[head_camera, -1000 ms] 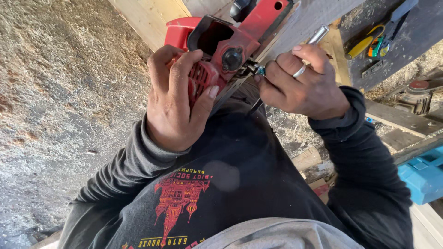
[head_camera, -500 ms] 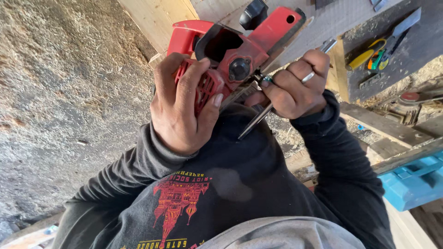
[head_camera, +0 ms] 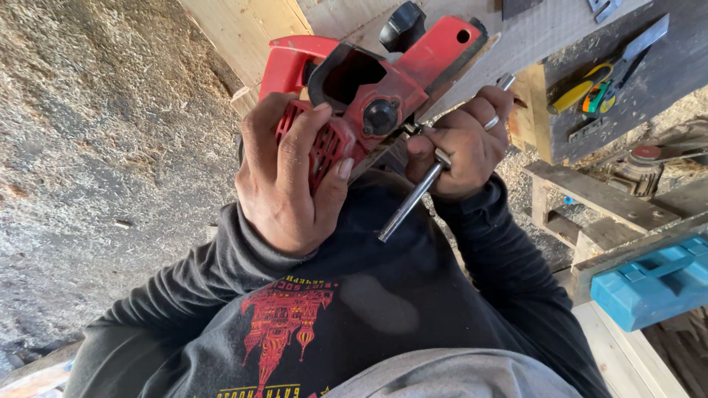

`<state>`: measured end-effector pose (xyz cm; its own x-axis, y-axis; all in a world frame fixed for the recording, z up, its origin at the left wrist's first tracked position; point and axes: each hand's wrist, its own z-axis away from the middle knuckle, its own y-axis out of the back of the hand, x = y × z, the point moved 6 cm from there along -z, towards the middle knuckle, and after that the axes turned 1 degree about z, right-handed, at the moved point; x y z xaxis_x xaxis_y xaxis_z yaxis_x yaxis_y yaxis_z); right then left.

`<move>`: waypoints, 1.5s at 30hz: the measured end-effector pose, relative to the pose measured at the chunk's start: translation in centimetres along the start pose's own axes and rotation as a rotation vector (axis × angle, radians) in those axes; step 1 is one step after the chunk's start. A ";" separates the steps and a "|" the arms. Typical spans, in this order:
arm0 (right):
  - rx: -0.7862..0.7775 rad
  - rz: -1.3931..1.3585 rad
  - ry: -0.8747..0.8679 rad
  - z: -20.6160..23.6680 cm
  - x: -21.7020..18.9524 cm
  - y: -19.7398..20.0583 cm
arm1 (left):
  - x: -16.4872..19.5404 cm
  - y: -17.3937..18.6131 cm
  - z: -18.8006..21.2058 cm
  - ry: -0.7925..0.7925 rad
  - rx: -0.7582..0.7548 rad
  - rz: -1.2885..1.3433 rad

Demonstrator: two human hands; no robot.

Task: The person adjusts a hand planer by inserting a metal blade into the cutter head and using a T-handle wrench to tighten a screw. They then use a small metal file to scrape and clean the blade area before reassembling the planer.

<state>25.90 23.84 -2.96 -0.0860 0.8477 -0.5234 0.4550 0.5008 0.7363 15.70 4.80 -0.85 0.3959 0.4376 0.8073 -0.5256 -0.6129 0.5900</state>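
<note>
Two hands | red power tool [head_camera: 369, 88], black knob | steel rod [head_camera: 410, 203]

Two hands: left hand [head_camera: 291, 177], right hand [head_camera: 464, 144]. One red power tool [head_camera: 369, 88], one metal wrench [head_camera: 413, 199], one ring [head_camera: 491, 123], one blue case [head_camera: 649, 284], perhaps two hand tools [head_camera: 590, 92] far right.
</note>
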 end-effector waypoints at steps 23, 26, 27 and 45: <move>-0.033 0.047 -0.022 -0.2 -0.7 0.2 | -0.1 -0.1 0.1 -0.047 0.041 0.006; -0.174 0.140 0.168 -0.5 -0.9 1.6 | -0.1 0.0 0.1 -0.069 0.062 -0.011; -0.212 0.173 0.228 -0.4 -1.1 1.9 | -0.2 0.0 0.2 -0.063 0.056 -0.013; -0.434 0.548 0.692 -5.5 -4.2 2.9 | -0.1 0.3 0.0 -0.045 0.061 -0.015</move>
<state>22.73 22.66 3.68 -0.5237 0.8275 0.2023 0.2337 -0.0888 0.9683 15.52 4.57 -0.74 0.4381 0.4178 0.7959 -0.4729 -0.6458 0.5994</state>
